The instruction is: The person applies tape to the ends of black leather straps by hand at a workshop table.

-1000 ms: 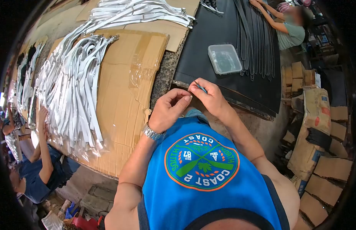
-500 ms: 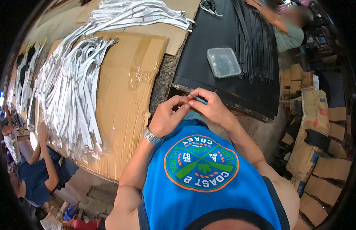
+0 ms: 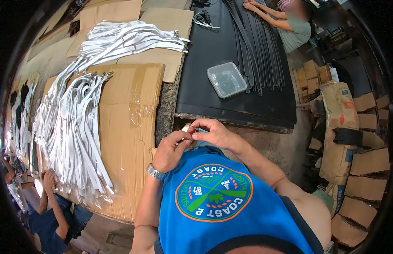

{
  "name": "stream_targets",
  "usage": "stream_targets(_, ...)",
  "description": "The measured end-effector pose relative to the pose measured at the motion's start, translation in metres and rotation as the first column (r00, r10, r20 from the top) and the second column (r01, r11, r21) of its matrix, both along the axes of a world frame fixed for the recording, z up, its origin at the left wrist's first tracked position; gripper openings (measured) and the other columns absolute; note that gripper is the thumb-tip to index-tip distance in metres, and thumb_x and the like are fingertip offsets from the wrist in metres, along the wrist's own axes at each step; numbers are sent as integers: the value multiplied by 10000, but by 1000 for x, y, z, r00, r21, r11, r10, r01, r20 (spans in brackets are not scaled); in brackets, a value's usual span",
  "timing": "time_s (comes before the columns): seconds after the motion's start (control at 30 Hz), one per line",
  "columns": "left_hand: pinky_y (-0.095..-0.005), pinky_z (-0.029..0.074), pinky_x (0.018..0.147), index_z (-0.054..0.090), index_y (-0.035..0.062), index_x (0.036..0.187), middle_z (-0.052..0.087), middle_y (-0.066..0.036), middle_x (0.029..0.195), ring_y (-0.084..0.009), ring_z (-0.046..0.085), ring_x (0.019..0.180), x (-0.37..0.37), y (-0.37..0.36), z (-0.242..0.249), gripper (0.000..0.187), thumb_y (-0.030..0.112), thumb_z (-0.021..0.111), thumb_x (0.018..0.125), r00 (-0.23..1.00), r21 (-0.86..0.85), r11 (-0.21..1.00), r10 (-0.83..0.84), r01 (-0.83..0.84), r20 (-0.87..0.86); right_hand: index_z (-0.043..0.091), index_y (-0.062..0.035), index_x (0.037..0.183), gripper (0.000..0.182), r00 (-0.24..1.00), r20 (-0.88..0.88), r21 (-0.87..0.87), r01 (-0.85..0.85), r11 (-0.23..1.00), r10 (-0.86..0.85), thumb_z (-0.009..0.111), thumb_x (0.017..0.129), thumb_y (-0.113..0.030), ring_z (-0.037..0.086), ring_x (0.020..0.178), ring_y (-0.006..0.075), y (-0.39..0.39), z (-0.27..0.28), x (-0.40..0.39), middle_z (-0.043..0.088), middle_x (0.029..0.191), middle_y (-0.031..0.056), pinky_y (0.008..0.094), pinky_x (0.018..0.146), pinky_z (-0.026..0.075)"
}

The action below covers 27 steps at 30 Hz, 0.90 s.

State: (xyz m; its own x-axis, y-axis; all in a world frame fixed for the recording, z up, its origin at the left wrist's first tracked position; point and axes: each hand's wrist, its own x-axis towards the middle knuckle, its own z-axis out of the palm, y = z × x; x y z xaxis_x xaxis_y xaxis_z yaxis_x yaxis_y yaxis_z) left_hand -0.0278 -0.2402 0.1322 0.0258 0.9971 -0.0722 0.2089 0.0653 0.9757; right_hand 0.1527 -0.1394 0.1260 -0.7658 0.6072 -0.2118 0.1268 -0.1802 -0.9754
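Observation:
My right hand pinches a thin blue tool between thumb and fingers, just in front of my chest. My left hand, with a metal watch on the wrist, meets it with its fingertips on a small pale piece at the tool's tip. Both hands hover at the near edge of the black mat. A clear plastic box lies on the mat beyond my hands.
Bundles of white straps lie on cardboard sheets to the left. Black straps run along the mat, where another person works at the far end. A second person sits at lower left. Stacked cartons stand at right.
The view has tilted so the table slid down and left in the frame. My hands stayed together, drawing closer to my chest with the blue tool still pinched.

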Motion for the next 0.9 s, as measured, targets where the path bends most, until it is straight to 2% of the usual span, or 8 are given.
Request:
stream_targets(0.13, -294, 500, 744, 633, 17, 1000, 656, -86, 886, -159, 626, 811, 1, -2, 2, 111, 65, 584, 913, 997, -61, 998, -23, 27, 70, 660, -4, 1030, 210, 999, 33, 15, -37, 999, 37, 666, 848, -108, 591, 924, 101, 1, 2, -1, 671, 964, 55, 272, 824, 485)
stream_targets(0.23, -285, 484, 783, 637, 19, 1015, 663, -74, 945, -147, 608, 866, -3, -4, -1, 133, 107, 604, 920, 995, -92, 993, -59, 67, 83, 650, 16, 1076, 248, 991, 95, -68, -87, 994, 93, 674, 840, -56, 610, 987, 128, 4, -3, 1, 679, 1034, 76, 280, 892, 482)
stream_targets(0.37, -291, 482, 795, 630, 11, 1010, 665, -78, 949, -151, 608, 875, -5, -4, -3, 136, 112, 599, 924, 991, -113, 988, -93, 104, 98, 662, -11, 968, 171, 992, 89, 81, -95, 992, 87, 672, 831, -112, 603, 858, 93, 3, -5, 1, 683, 920, 52, 265, 760, 495)
stream_targets(0.57, -312, 512, 765, 634, -3, 983, 671, -115, 921, -203, 662, 844, -3, -4, -2, 114, 66, 577, 912, 997, -106, 991, -76, 77, 7, 648, -18, 966, 183, 986, 162, 195, -78, 978, 46, 674, 827, -133, 628, 842, 140, -2, -12, 0, 683, 907, 88, 303, 759, 496)
stream_targets(0.7, -310, 509, 771, 629, -6, 999, 665, -122, 922, -211, 658, 851, -2, -5, -7, 126, 63, 579, 906, 1000, -93, 996, -15, 16, 12, 648, -20, 1024, 229, 989, 151, 255, -30, 966, -9, 653, 851, -169, 636, 849, 167, -8, -10, -6, 684, 918, 105, 317, 775, 503)
stream_targets(0.77, -290, 480, 800, 610, 1, 1008, 638, -85, 972, -165, 603, 897, -8, -6, -14, 116, 62, 569, 919, 996, -106, 993, -50, 57, 67, 646, -25, 1060, 257, 994, 103, 273, 14, 962, -44, 643, 861, -186, 636, 845, 169, -12, -9, -9, 682, 916, 107, 323, 776, 508)
stream_targets(0.8, -280, 466, 815, 601, 4, 1013, 624, -67, 997, -142, 575, 920, -11, -5, -17, 111, 61, 564, 925, 993, -111, 991, -67, 78, 95, 645, -33, 1096, 276, 994, 106, 300, -62, 952, 31, 626, 878, -201, 621, 840, 140, -9, -16, -8, 677, 903, 93, 316, 777, 512)
stream_targets(0.9, -278, 451, 853, 595, 7, 1010, 593, -62, 1031, -147, 552, 956, -11, -6, -23, 100, 44, 551, 928, 981, -38, 996, -72, 80, 178, 652, -30, 1078, 263, 979, 165, -7, -123, 992, 122, 621, 884, -205, 598, 839, 107, -6, -18, -4, 670, 895, 67, 296, 766, 509)
